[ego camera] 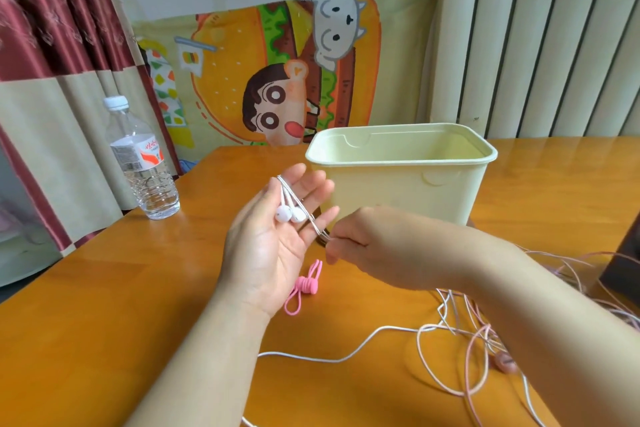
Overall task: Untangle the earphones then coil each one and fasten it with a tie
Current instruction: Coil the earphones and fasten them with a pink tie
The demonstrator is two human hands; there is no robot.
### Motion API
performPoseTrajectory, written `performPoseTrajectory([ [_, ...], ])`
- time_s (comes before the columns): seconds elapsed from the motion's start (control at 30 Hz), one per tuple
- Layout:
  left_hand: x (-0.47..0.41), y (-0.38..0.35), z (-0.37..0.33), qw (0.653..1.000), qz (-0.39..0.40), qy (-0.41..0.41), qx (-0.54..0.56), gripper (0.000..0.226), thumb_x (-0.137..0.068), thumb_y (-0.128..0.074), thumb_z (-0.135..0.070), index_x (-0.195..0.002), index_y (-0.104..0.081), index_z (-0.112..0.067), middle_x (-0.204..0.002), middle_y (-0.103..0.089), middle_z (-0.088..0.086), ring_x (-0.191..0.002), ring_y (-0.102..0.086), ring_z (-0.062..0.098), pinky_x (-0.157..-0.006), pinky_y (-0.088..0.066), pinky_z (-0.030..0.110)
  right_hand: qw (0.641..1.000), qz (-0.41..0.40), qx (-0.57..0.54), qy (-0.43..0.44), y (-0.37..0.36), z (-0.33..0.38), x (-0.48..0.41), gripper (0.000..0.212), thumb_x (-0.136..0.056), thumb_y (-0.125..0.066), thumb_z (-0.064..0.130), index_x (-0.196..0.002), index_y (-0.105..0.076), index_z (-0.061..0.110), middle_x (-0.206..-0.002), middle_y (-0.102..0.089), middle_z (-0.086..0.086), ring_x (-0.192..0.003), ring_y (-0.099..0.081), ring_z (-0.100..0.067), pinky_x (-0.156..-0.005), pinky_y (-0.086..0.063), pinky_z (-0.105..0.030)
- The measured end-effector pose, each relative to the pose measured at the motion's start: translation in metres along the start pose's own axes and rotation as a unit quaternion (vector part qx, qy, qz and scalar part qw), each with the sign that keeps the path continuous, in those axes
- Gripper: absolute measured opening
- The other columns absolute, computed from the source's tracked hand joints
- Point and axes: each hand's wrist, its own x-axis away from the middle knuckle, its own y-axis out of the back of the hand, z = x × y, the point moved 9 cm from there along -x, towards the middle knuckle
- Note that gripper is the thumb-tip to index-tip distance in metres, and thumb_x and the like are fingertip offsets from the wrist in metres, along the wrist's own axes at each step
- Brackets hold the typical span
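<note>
1. We hold our left hand (263,246) palm up above the table (104,322), fingers spread wide; the white earbuds (290,214) rest on them.
2. Our right hand (377,250) pinches the white cable (312,222) just right of the left fingertips.
3. The pink ties (306,282) lie on the table beneath our hands.
4. At near right sprawl tangled cables (450,329), pink and white; a yellow bin (401,180) stands beyond.

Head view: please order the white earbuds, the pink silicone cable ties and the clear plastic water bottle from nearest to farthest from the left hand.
1. White earbuds: in the left hand's palm.
2. Pink silicone cable ties: on the table beside it.
3. Clear plastic water bottle: far left, table edge.
</note>
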Motion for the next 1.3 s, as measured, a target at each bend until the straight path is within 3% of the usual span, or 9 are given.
performPoseTrajectory([
  [0.2,0.008,-0.013,0.013,0.945,0.072,-0.038,-0.315,0.033,-0.100,-0.033,-0.024,-0.097,-0.064,-0.014,-0.076,-0.069,0.001,-0.069,-0.061,0.014,-0.064,-0.048,0.033,0.999,0.013,0.039,0.001,0.009,0.001,0.009,0.028,-0.099,-0.041,0.026,-0.085,-0.065,0.021,-0.064,-0.047,0.009,-0.059,-0.046,-0.007,-0.056,-0.033,-0.021],
  [0.3,0.011,-0.019,0.020,0.929,0.115,-0.014,-0.351,0.036,-0.100,-0.036,-0.029,-0.097,-0.066,-0.010,-0.076,-0.060,0.018,-0.074,-0.054,0.022,-0.075,-0.046,0.044,0.998,-0.044,0.031,0.021,0.026,0.001,0.011,0.031,-0.098,-0.042,0.026,-0.077,-0.064,0.020,-0.068,-0.059,0.003,-0.060,-0.051,-0.012,-0.060,-0.040,-0.029],
  [0.4,0.014,-0.021,0.028,0.926,0.125,0.024,-0.356,0.035,-0.102,-0.035,-0.024,-0.095,-0.065,-0.006,-0.078,-0.069,0.007,-0.081,-0.065,0.018,-0.093,-0.051,0.046,0.992,-0.126,0.012,0.023,0.049,-0.003,0.015,0.033,-0.096,-0.048,0.029,-0.066,-0.060,0.020,-0.059,-0.060,0.006,-0.055,-0.053,-0.005,-0.052,-0.038,-0.019],
  [0.53,0.016,-0.025,0.032,0.954,0.141,0.060,-0.259,0.036,-0.092,-0.042,-0.032,-0.079,-0.073,-0.021,-0.068,-0.065,0.001,-0.069,-0.063,0.013,-0.085,-0.052,0.043,0.976,-0.210,-0.055,0.036,0.072,-0.013,0.019,0.030,-0.094,-0.052,0.031,-0.067,-0.062,0.021,-0.046,-0.039,0.007,-0.045,-0.042,-0.001,-0.047,-0.034,-0.013],
  [0.73,0.025,-0.046,0.021,0.975,0.188,0.119,0.026,0.037,-0.094,-0.042,-0.025,-0.078,-0.073,-0.014,-0.063,-0.060,0.002,-0.061,-0.062,0.012,-0.074,-0.059,0.041,0.922,-0.172,-0.341,0.066,0.038,-0.030,-0.003,0.034,-0.095,-0.051,0.032,-0.064,-0.058,0.019,-0.052,-0.038,0.008,-0.049,-0.028,-0.008,-0.045,-0.024,-0.021],
  [0.87,0.010,-0.023,0.004,0.986,0.067,0.067,0.136,0.034,-0.090,-0.041,-0.024,-0.081,-0.071,-0.012,-0.070,-0.067,-0.001,-0.066,-0.068,0.011,-0.074,-0.059,0.040,0.968,-0.124,-0.207,0.061,0.007,-0.023,-0.017,0.034,-0.097,-0.050,0.024,-0.065,-0.059,0.019,-0.056,-0.045,0.003,-0.052,-0.036,-0.008,-0.054,-0.033,-0.028],
  [1.03,-0.002,0.000,-0.006,0.993,0.025,-0.024,-0.117,0.031,-0.100,-0.032,-0.021,-0.097,-0.061,-0.011,-0.081,-0.073,0.001,-0.079,-0.069,0.013,-0.079,-0.057,0.033,0.997,0.005,-0.059,0.050,-0.010,-0.002,-0.009,0.026,-0.097,-0.047,0.026,-0.096,-0.071,0.018,-0.063,-0.054,0.013,-0.060,-0.052,0.000,-0.058,-0.039,-0.014],
  [1.13,0.005,-0.009,0.002,0.956,0.073,-0.032,-0.283,0.028,-0.098,-0.040,-0.028,-0.092,-0.065,-0.015,-0.076,-0.071,-0.004,-0.070,-0.065,0.007,-0.064,-0.050,0.022,0.994,-0.054,-0.056,0.078,0.022,0.006,0.006,0.026,-0.095,-0.051,0.027,-0.083,-0.069,0.012,-0.068,-0.061,-0.001,-0.060,-0.050,-0.014,-0.059,-0.039,-0.027],
  [1.3,0.012,-0.017,0.023,0.919,0.134,0.033,-0.369,0.032,-0.096,-0.042,-0.029,-0.083,-0.070,-0.021,-0.077,-0.071,0.000,-0.082,-0.067,0.012,-0.083,-0.050,0.030,0.968,-0.199,-0.132,0.083,0.074,-0.008,0.024,0.027,-0.091,-0.056,0.034,-0.078,-0.069,0.014,-0.046,-0.038,0.008,-0.044,-0.035,-0.007,-0.042,-0.029,-0.017],
])
